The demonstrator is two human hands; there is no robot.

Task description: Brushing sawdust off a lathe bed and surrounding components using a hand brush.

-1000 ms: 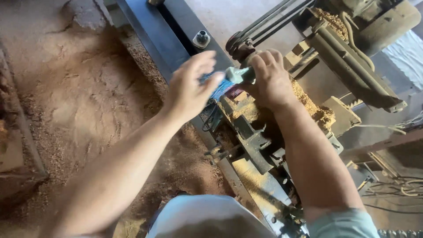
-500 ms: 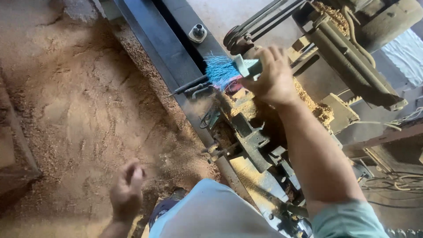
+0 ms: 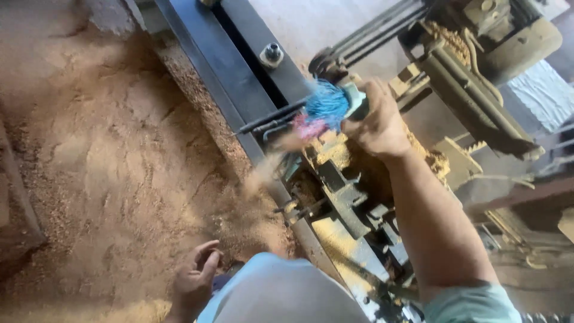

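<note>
The right hand [image 3: 379, 122] is closed around the handle of a brush [image 3: 329, 107], whose blue and pink bristles stick out to the left of the fist and press on the sawdust-caked machine [image 3: 353, 191], just beside its dark metal rail [image 3: 239, 72]. The left hand [image 3: 197, 278] hangs low, well away from the machine, fingers loosely curled and holding nothing, above the sawdust floor [image 3: 107, 167].

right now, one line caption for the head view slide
Right hand sweeps a blue-bristled brush over a sawdust-caked machine.
</note>
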